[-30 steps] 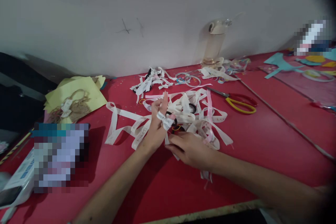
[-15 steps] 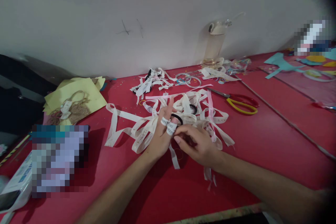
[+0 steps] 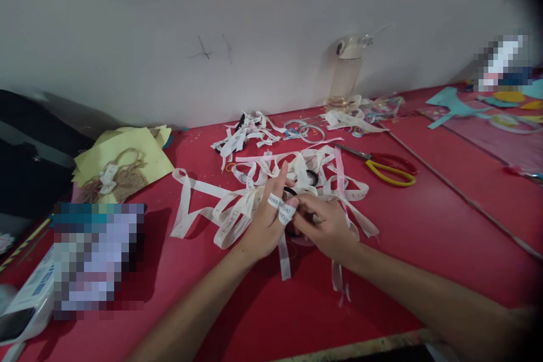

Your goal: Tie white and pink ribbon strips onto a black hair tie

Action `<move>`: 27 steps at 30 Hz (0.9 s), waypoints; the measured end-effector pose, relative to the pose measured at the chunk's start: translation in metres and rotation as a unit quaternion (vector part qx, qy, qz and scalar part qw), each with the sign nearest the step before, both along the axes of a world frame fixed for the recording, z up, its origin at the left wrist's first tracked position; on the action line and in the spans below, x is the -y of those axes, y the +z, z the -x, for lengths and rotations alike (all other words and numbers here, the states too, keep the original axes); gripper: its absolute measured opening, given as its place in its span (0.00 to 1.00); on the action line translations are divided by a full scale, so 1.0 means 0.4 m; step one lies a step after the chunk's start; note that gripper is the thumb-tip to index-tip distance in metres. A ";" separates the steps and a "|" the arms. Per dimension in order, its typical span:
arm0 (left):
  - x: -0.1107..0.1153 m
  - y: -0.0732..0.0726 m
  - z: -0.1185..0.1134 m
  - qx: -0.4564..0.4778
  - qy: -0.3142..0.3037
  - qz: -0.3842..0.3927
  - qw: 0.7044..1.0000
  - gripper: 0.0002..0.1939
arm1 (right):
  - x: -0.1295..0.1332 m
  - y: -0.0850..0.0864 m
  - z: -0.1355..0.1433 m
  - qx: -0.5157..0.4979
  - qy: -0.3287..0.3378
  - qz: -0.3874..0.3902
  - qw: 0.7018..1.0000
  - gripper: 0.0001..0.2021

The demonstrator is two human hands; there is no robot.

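A white ribbon with dark printed letters [image 3: 280, 209] is wrapped round the fingers of my left hand [image 3: 267, 229], whose index finger points up; its end hangs below. A black elastic band [image 3: 291, 191] shows between the hands, partly covered by fingers. My right hand [image 3: 328, 226] has its thumb and fingertips pinched together at the ribbon and band, beside my left thumb. Under and behind both hands spreads a tangle of white printed ribbon [image 3: 233, 212], with another black band [image 3: 313, 177] lying in it. A pink ribbon strip [image 3: 340, 167] crosses the tangle.
Scissors [image 3: 390, 172] with red and yellow handles lie right of the ribbons. Behind are finished-looking ribbon pieces [image 3: 244, 136], hoops [image 3: 311, 131] and a clear bottle [image 3: 345, 76]. Yellow paper [image 3: 146, 153] with twine [image 3: 123, 175] lies left, near a blurred purple item [image 3: 99, 260].
Both hands have shifted slightly; the left moved a little right. My right fingers have come closer to the left thumb and now cover more of the black band.
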State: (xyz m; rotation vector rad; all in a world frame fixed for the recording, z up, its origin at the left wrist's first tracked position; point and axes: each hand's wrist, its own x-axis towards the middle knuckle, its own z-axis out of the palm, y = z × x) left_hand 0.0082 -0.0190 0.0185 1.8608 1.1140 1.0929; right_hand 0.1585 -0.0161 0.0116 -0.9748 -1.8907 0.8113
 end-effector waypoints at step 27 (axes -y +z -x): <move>0.008 0.005 0.001 0.031 0.000 0.011 0.999 0.28 | -0.012 -0.008 -0.007 0.084 -0.009 -0.151 0.985 0.05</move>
